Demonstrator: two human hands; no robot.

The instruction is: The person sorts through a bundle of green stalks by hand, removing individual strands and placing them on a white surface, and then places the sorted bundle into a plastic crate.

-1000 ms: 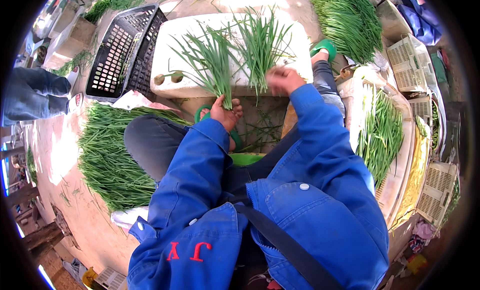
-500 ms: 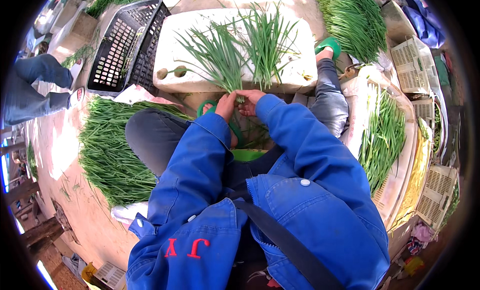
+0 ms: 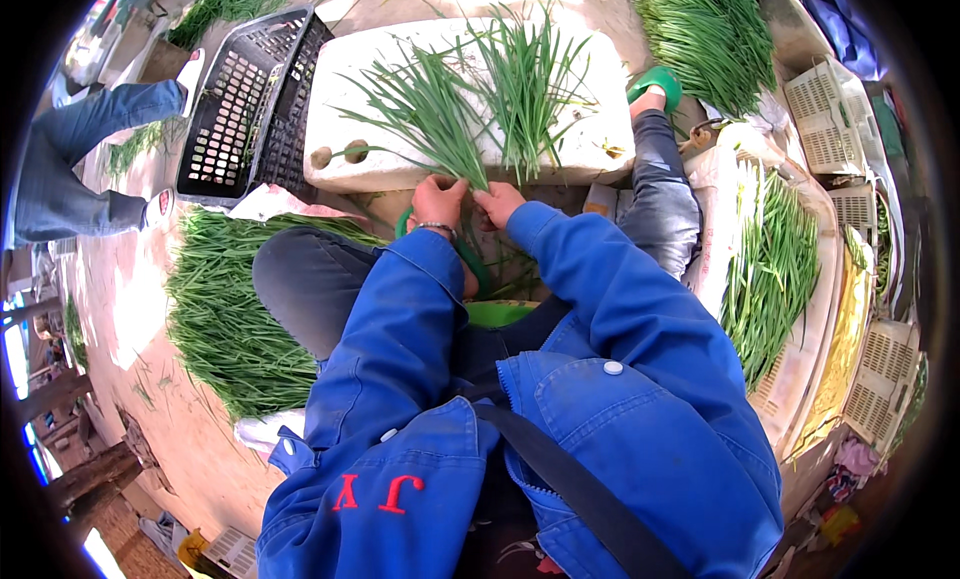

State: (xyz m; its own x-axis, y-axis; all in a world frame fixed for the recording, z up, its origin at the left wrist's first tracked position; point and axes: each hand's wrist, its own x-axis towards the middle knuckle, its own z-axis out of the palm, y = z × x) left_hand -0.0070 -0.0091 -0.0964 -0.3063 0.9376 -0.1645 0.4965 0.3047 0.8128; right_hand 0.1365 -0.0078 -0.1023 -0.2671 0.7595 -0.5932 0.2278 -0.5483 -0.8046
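Note:
A bunch of green chives (image 3: 432, 114) leans across the near edge of a white foam block (image 3: 335, 84), leaf tips fanned away from me. My right hand (image 3: 500, 205) pinches its lower stem ends just off that edge. Close beside it, my left hand (image 3: 438, 203) is closed, thumb and forefinger near the stems; whatever is in its curled fingers is hidden. A second bunch of chives (image 3: 527, 99) lies on the block to the right of the first, with neither hand touching it.
A black plastic crate (image 3: 245, 109) stands left of the block. Chive heaps lie at left (image 3: 240, 319), far right (image 3: 705, 39) and right (image 3: 770, 269). Pale slatted crates (image 3: 825, 114) line the right side. Another person's jeans-clad legs (image 3: 95, 129) are at the far left.
My left hand has shifted slightly left, apart from the right, which stays at the stem ends. The held bunch fans a little further left. The other person's far foot has moved forward.

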